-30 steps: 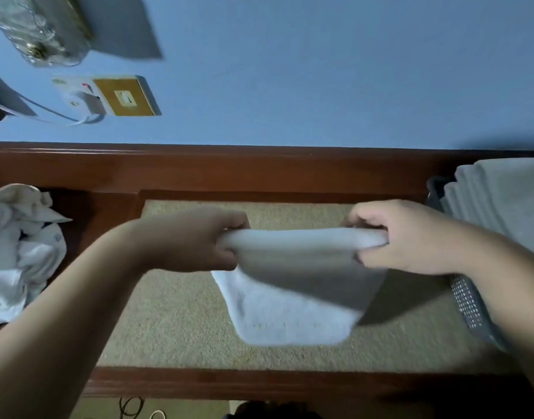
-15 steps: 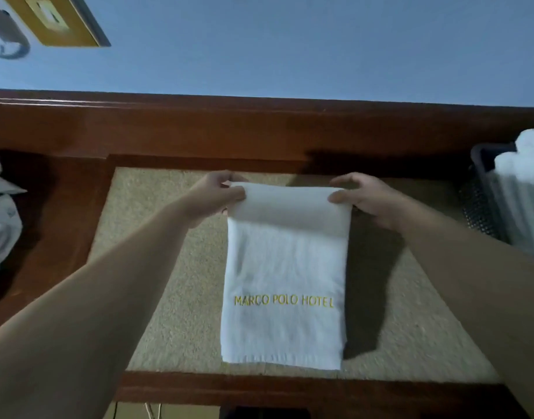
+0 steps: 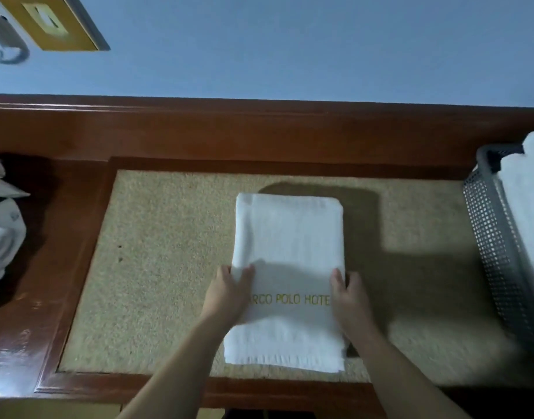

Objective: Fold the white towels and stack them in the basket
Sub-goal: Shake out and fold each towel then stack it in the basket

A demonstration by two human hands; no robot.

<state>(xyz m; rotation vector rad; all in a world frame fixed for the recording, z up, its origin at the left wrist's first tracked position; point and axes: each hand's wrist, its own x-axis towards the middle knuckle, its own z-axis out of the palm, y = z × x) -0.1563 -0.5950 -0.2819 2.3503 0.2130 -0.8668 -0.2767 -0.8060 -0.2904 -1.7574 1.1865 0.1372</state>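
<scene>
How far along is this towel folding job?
Done: folded white towels already sit in the grey basket on the right. In hand: one lettered towel lies flat on the table, left hand and right hand at its side edges. Left: an unfolded white pile waits on the left.

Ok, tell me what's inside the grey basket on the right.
The basket holds white folded towels rising above its rim. How many there are, and anything beneath them, cannot be seen: the wall and the picture's edge cover the rest.

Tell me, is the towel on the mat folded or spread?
Folded: the towel lies as a narrow rectangle, with a doubled layer showing along its left edge.
</scene>
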